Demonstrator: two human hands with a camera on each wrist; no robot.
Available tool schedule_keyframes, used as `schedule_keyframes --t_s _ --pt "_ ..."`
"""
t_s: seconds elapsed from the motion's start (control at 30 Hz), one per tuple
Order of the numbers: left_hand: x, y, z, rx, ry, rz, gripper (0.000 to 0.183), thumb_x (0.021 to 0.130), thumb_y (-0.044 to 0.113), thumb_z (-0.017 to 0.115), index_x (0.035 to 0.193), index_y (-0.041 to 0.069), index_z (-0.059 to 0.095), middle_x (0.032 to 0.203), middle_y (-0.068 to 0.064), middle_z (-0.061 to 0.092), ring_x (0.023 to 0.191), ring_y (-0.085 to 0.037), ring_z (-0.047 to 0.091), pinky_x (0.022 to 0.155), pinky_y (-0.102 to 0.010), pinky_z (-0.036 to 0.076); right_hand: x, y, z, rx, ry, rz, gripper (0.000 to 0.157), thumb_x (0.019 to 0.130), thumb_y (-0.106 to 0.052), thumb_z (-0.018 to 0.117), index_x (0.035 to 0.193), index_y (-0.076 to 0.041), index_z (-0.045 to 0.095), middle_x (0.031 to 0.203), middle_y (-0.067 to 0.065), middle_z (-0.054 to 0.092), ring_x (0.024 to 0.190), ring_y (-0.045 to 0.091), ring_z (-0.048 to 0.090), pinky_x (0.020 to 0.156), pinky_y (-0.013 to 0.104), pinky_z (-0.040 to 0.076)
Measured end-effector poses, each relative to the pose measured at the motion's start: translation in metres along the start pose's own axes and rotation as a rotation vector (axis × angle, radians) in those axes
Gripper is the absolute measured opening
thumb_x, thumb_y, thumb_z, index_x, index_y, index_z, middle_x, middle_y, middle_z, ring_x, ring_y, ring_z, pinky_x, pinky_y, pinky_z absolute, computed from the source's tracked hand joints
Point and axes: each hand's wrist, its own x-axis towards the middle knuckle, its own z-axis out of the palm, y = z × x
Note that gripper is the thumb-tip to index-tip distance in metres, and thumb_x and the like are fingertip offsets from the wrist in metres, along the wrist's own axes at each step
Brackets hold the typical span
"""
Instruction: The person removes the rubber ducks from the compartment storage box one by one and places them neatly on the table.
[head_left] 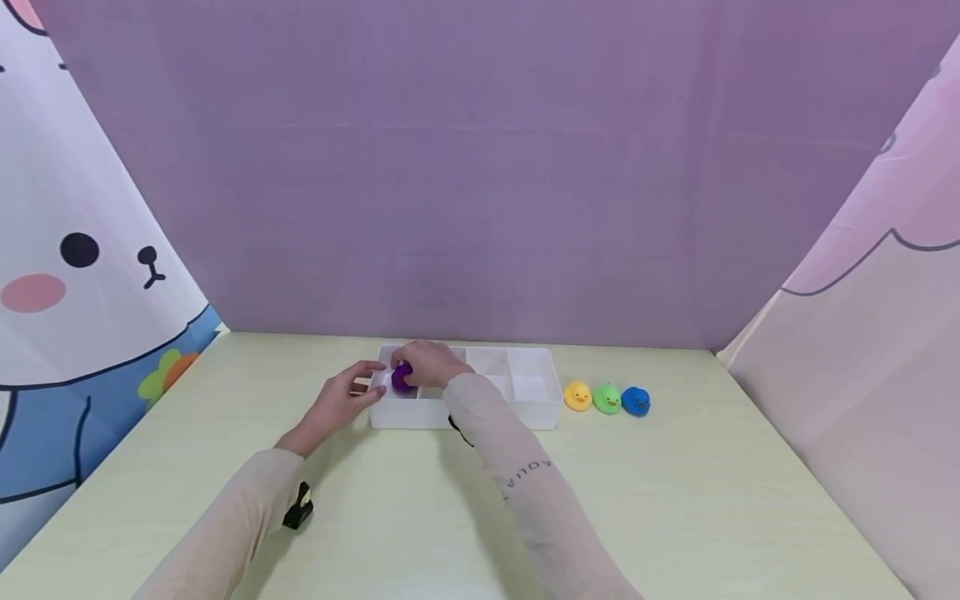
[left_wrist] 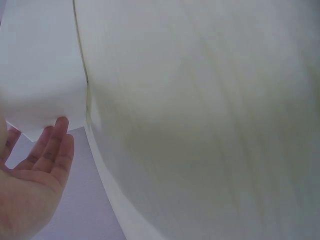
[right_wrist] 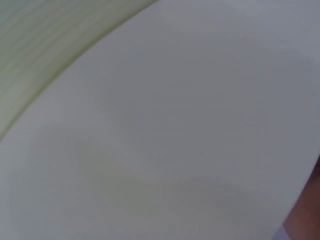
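My right hand point(head_left: 431, 362) reaches over a white divided box point(head_left: 465, 415) and pinches a round purple toy point(head_left: 402, 377) at the leftmost compartment. The toy is about as big as the rubber ducks on the table; the fingers partly hide it, and I cannot tell whether it touches the compartment floor. At the box's left end is my left hand point(head_left: 341, 400), thumb and fingers spread apart. In the left wrist view, fairly straight fingers point(left_wrist: 52, 150) touch the box's white wall point(left_wrist: 45, 100). The right wrist view is mostly filled by the white wall point(right_wrist: 165, 115).
Right of the box, a yellow rubber duck point(head_left: 577, 396), a green one point(head_left: 607, 398) and a blue one point(head_left: 636, 401) stand in a row on the pale wooden table point(head_left: 675, 500). A purple backdrop point(head_left: 480, 208) rises behind the table, with printed cloth on both sides.
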Motion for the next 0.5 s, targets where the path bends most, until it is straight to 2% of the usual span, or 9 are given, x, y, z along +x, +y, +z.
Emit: schedule_keyframes --t_s 0.17,0.5 --pt "0.0 0.0 0.0 -0.003 -0.007 -0.005 0.04 0.09 0.023 0.058 0.126 0.007 0.049 0.123 -0.029 0.051 0.101 -0.039 0.06 0.082 -0.043 0.054 -0.003 0.001 -0.003 -0.022 -0.002 -0.031 0.027 0.084 -0.02 0.066 0.111 -0.02 0.064 0.11 -0.005 0.064 0.096 0.009 0.054 0.086 0.024 0.048" --pt "0.0 0.002 0.0 -0.009 -0.005 -0.007 0.04 0.09 0.02 0.058 0.126 0.006 0.049 0.122 -0.029 0.051 0.101 -0.041 0.059 0.083 -0.043 0.054 -0.009 0.004 -0.012 0.029 0.043 -0.053 0.029 0.084 -0.017 0.066 0.112 -0.019 0.064 0.109 -0.002 0.065 0.095 0.011 0.056 0.086 0.024 0.048"
